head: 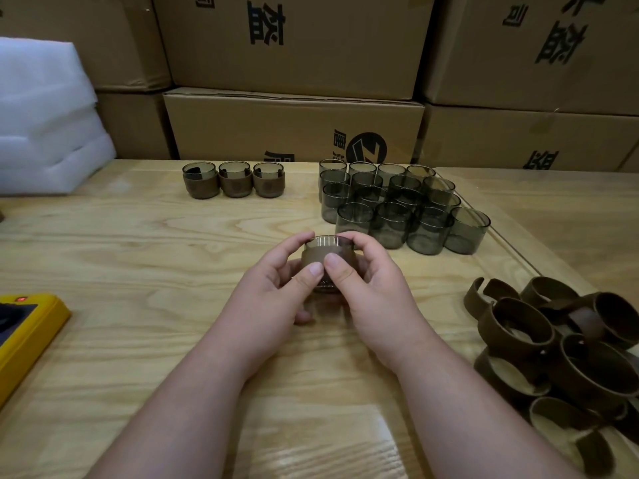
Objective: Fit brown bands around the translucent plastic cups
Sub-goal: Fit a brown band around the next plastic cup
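Both hands (276, 288) (373, 288) clasp banded cup (323, 252) — mid-table.

we read only printing on the stacked cardboard boxes (294, 43) at the far side: large black chinese characters, upside down and cut off by the box edges, so we cannot make them out. the lower middle box (294, 129) carries a round black logo (367, 148) with a slanted z-like mark, also inverted.
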Demonstrator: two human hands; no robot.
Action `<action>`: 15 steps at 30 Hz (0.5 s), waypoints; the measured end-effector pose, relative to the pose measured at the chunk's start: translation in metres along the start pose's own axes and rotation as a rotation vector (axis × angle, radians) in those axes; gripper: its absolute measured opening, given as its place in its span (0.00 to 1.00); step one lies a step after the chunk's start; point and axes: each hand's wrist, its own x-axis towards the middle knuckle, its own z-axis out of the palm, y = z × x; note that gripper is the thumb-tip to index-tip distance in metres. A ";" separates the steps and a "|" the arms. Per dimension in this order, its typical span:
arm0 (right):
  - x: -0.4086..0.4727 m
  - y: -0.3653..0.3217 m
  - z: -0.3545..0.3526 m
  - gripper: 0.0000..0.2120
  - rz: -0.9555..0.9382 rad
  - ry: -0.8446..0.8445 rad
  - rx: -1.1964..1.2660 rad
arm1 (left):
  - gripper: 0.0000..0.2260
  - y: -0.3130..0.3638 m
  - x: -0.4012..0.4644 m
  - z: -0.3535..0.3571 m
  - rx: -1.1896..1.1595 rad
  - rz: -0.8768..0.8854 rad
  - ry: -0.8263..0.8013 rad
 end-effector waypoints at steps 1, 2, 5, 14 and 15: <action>0.000 0.000 0.000 0.21 0.001 0.001 0.000 | 0.17 0.000 0.000 0.000 0.000 -0.002 0.003; 0.000 0.000 0.000 0.20 0.003 0.001 -0.003 | 0.17 0.000 0.000 0.000 0.002 -0.004 0.005; 0.001 0.000 0.000 0.20 0.009 -0.001 -0.011 | 0.17 0.000 0.000 0.000 0.007 -0.006 0.013; 0.000 0.000 0.000 0.20 -0.005 0.006 -0.035 | 0.17 0.004 -0.002 0.002 0.018 0.001 0.028; 0.000 0.000 0.000 0.18 -0.014 0.007 -0.044 | 0.18 0.004 -0.002 0.002 0.018 0.003 0.030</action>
